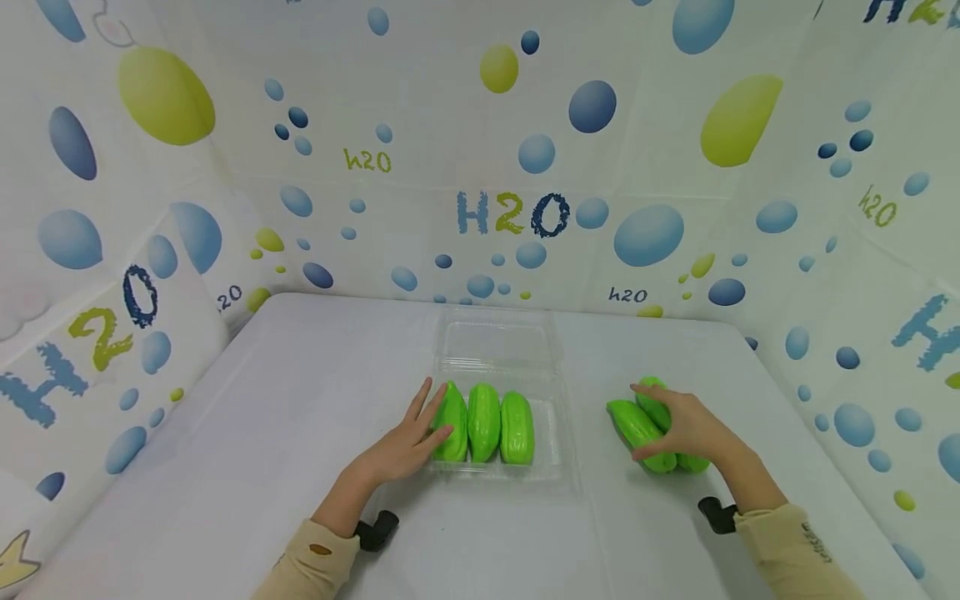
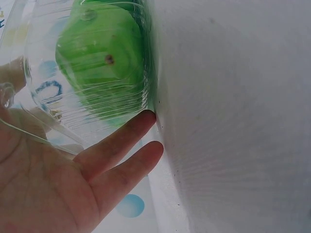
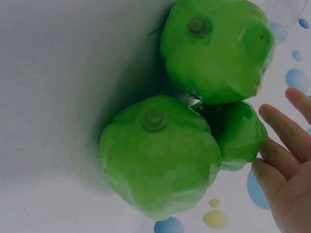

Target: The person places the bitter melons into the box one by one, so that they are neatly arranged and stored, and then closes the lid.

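Three elongated green play vegetables (image 1: 484, 423) with lumpy, glossy skins lie side by side in a clear plastic clamshell box (image 1: 551, 429). At its left side is my left hand (image 1: 405, 446), fingers spread, thumb over the leftmost vegetable; in the left wrist view, two fingertips (image 2: 148, 116) reach the bottom edge of the box wall. To the right, three more green vegetables (image 3: 160, 155) sit in a small pile on the table. My right hand (image 1: 686, 429) arches over that pile with thumb and fingers apart. The right wrist view shows its fingers beside the farther vegetable, not closed round it.
The box's lid (image 1: 495, 340) is folded back, flat on the white table (image 1: 315, 358). Walls of patterned white cloth (image 1: 420, 108) with blue and green dots stand behind and at both sides. A black wrist camera (image 1: 377, 531) sits under each wrist.
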### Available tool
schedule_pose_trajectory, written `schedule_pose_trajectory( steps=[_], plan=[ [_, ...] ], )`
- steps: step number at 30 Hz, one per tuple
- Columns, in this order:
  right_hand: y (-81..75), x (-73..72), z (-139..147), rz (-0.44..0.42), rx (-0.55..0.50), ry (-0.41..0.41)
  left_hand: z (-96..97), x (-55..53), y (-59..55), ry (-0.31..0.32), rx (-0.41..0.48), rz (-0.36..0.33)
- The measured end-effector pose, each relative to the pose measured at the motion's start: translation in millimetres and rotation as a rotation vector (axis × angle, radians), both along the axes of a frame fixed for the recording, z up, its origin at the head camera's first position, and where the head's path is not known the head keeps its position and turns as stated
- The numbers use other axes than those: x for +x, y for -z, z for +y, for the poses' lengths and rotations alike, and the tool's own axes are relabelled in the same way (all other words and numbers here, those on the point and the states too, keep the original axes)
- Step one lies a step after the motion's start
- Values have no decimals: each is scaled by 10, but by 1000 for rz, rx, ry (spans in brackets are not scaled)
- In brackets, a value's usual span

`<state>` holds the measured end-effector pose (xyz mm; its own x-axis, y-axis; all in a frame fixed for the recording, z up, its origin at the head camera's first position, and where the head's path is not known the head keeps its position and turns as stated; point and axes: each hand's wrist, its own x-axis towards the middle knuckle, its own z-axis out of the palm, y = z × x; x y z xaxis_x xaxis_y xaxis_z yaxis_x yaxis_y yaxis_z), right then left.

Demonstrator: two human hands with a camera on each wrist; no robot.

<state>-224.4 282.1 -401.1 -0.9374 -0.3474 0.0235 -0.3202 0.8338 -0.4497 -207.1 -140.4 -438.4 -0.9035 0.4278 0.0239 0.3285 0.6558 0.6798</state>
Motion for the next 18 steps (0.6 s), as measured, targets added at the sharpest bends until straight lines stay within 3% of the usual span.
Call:
schedule_pose_trajectory(
  steps=[18],
  plan=[
    [-6, -1, 21, -47, 130, -78, 11, -6, -16, -2, -4, -6]
  ],
)
